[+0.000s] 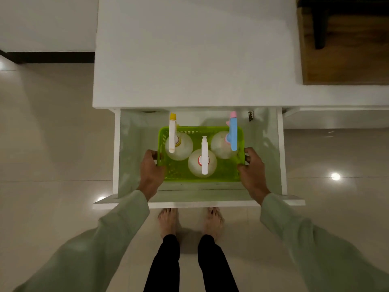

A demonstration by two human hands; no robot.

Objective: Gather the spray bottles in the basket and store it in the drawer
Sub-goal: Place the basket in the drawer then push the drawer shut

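A bright green plastic basket [179, 172] sits inside the open white drawer [281, 152]. Three clear spray bottles stand upright in it: one with a white and yellow nozzle [173, 134] at the left, one with an all-white nozzle [204, 155] in the middle front, one with a blue and pink nozzle [233, 131] at the right. My left hand [150, 171] grips the basket's left rim. My right hand [253, 171] grips its right rim. Whether the basket rests on the drawer floor cannot be told.
The drawer is pulled out from a white cabinet top [195, 55] toward me, its front panel [200, 204] just above my bare feet [190, 222]. Glossy tiled floor lies on both sides. A wooden surface [347, 49] is at the upper right.
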